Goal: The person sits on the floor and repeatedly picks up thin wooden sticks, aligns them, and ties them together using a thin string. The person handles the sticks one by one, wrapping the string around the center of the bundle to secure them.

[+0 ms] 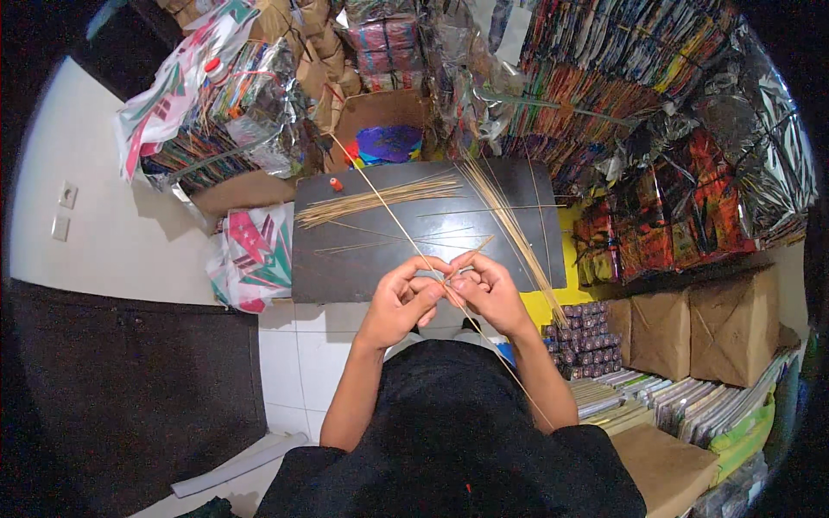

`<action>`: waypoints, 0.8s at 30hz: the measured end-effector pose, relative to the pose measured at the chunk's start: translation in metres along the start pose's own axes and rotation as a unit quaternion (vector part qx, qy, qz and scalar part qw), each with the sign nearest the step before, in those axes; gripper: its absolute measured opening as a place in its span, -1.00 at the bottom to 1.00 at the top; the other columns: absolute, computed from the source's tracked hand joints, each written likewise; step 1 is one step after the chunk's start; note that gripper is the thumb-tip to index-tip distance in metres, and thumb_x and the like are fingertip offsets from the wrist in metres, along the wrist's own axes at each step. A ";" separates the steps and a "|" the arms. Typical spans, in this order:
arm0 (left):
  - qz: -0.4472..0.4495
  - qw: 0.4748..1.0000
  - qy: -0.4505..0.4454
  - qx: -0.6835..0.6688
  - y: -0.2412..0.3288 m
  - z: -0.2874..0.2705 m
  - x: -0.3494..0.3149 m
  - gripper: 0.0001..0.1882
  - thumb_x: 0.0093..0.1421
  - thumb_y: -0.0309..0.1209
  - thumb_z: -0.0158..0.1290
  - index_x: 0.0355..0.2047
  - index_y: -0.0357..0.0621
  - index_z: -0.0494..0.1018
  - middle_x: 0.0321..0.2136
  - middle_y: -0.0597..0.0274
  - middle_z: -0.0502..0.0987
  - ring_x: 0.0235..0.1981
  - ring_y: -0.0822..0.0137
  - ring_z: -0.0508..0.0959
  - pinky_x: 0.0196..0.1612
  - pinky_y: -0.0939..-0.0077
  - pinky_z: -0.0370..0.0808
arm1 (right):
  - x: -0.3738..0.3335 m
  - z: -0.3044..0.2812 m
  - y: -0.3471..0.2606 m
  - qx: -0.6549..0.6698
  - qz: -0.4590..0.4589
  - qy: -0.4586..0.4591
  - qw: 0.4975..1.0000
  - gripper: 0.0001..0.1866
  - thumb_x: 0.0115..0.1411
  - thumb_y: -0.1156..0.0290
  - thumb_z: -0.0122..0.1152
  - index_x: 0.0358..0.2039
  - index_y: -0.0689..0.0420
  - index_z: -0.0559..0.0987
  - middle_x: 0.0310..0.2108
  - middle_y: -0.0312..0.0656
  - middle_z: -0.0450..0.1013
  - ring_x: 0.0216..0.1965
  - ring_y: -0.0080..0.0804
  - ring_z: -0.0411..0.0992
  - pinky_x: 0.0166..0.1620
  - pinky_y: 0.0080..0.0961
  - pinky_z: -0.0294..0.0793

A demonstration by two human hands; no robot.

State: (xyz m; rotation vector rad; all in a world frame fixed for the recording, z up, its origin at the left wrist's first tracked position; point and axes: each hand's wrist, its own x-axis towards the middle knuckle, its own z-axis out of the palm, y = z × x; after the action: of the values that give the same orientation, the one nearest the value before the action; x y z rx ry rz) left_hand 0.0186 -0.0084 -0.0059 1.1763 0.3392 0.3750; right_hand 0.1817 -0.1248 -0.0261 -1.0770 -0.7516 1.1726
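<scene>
Two-Handed Pinch at a Crossing

Left hand and right hand each have their grip clamped on the long stick, fingertips nearly together. Thin, straw-coloured and slightly bowed, it runs from 11 o'clock over the counter to 5 o'clock across the right forearm. A short stick points toward 1 o'clock from the fingers, which hide any join. The work looks early: one crossing in hand, plenty loose. One sheaf lies at 11 o'clock, another bundle at 2, an orange spool beyond at 10.
</scene>
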 end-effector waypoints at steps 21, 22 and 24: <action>0.000 0.998 0.041 -0.038 -0.027 0.010 0.025 -0.86 0.34 -0.41 0.09 -0.20 -0.20 0.39 -0.44 -0.06 0.65 -0.69 0.60 0.32 -0.62 0.70 0.25 | -0.002 -0.067 0.033 0.407 0.144 -0.256 0.865 -0.49 0.43 0.04 -0.02 -0.59 0.11 0.40 -0.65 -0.43 0.15 -0.72 -0.65 -0.05 -0.66 -0.64 -0.09; 0.011 0.998 0.040 -0.040 -0.027 0.012 0.027 -0.86 0.35 -0.42 0.08 -0.20 -0.20 0.39 -0.44 -0.07 0.65 -0.69 0.60 0.33 -0.62 0.70 0.26 | 0.000 -0.063 0.040 0.484 0.125 -0.245 0.831 -0.54 0.47 0.07 -0.11 -0.35 0.20 0.53 -0.65 -0.48 0.02 -0.71 -0.64 -0.13 -0.65 -0.63 -0.10; 0.032 0.998 0.038 -0.045 -0.029 0.017 0.030 -0.88 0.35 -0.43 0.07 -0.21 -0.20 0.39 -0.44 -0.08 0.64 -0.69 0.60 0.33 -0.61 0.70 0.26 | 0.005 -0.057 0.034 0.538 0.139 -0.164 0.815 -0.55 0.49 0.10 -0.15 -0.11 0.27 0.50 -0.64 -0.49 0.01 -0.71 -0.65 -0.14 -0.65 -0.64 -0.10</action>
State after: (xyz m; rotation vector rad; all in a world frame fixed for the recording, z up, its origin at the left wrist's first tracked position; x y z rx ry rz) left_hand 0.0562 -0.0179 -0.0290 1.0883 0.3466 0.4870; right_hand 0.2227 -0.1344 -0.0774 -0.0067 -0.0705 1.7311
